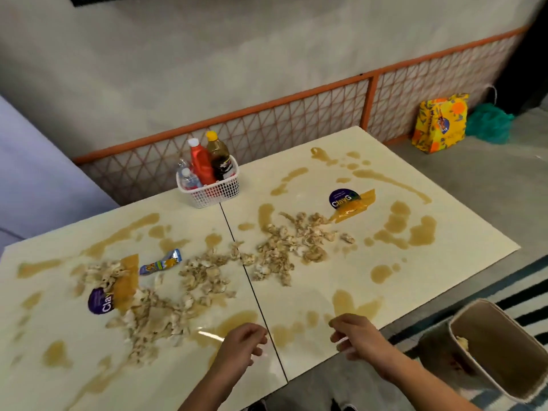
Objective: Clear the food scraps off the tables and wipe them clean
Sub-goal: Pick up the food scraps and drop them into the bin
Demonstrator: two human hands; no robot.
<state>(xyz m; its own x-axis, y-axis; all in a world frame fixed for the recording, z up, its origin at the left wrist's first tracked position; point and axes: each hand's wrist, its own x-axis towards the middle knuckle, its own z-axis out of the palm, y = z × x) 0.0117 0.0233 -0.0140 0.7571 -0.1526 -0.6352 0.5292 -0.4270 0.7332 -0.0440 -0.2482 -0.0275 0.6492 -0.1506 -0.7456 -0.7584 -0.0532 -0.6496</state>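
At the near edge of two cream worktops pushed together, the left hand (243,345) and the right hand (355,336) hover just above the surface, one on each side of the seam. Both have fingers curled downward, but blur hides whether either pinches anything.

Taking directions from the hands, a beige bin (504,366) stands at 3 o'clock, off the worktop's corner by a striped rug, with a pale scrap inside. The food scraps (275,256) are pale beige torn shreds. They are strewn in a band from 9 o'clock on the left worktop (44,381), across the seam, to 1 o'clock on the right worktop (459,221). Brown puddles (418,235) streak both surfaces.

Among the shreds a purple-labelled amber wrapper (102,301) lies at 9 o'clock. A small blue packet (161,264) is just beyond it, and a second such wrapper (350,201) lies at 1 o'clock. At 11 o'clock a white basket (207,200) of bottles sits at the far end of the seam.
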